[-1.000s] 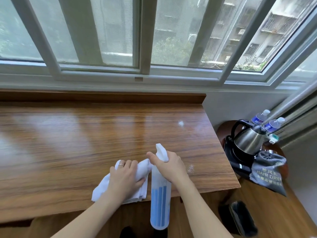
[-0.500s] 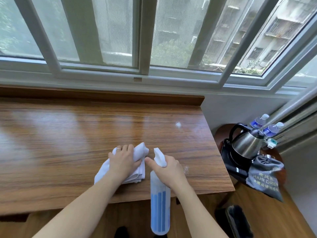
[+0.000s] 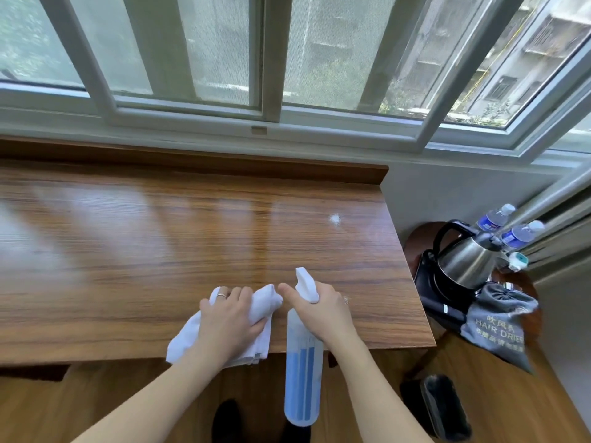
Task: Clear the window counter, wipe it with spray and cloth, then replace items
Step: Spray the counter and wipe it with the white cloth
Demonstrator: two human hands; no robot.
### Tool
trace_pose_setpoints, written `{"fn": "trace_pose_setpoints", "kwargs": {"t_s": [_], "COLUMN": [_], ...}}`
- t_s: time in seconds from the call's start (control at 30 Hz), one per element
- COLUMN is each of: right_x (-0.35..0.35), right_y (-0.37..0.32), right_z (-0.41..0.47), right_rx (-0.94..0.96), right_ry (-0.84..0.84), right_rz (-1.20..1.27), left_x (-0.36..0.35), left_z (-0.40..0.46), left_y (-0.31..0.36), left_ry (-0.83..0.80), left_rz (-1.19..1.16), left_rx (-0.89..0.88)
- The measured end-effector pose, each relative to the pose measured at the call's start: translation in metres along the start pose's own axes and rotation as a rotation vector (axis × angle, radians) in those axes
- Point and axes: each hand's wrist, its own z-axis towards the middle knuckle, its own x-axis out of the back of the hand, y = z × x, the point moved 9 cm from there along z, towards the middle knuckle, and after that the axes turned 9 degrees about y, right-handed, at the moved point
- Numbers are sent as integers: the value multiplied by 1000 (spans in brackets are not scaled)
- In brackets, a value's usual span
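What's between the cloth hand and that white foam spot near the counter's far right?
Only bare wood counter in the head view: nothing lies between the left hand on the cloth and the foam spot.

Counts, head view: one wooden counter (image 3: 160, 251). One white cloth (image 3: 256, 318). One spray bottle (image 3: 302, 372), blue liquid inside. Two hands: left hand (image 3: 228, 321), right hand (image 3: 323, 310). Two water bottles (image 3: 494, 217) on the side table. One steel kettle (image 3: 465, 260). One grey hair-dryer bag (image 3: 499, 321).
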Motion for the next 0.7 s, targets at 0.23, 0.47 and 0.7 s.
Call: {"fn": "trace_pose_setpoints", "kwargs": {"t_s": [0.23,0.47,0.7], "right_x": [1,3,5], "right_y": [-4,-4,17], "right_z": [1,-3,-4], "right_rx": [45,51,18], "right_ry": [-11,-9,17], "right_rz": [-19,-22,-23], "left_x": [4,-10,-16], "left_z": [-13,39,57], "left_y": [2,-4,-3], "left_ry": [4,-28,-156], "left_rz": [10,19,5], "left_rx": [19,53,161]}}
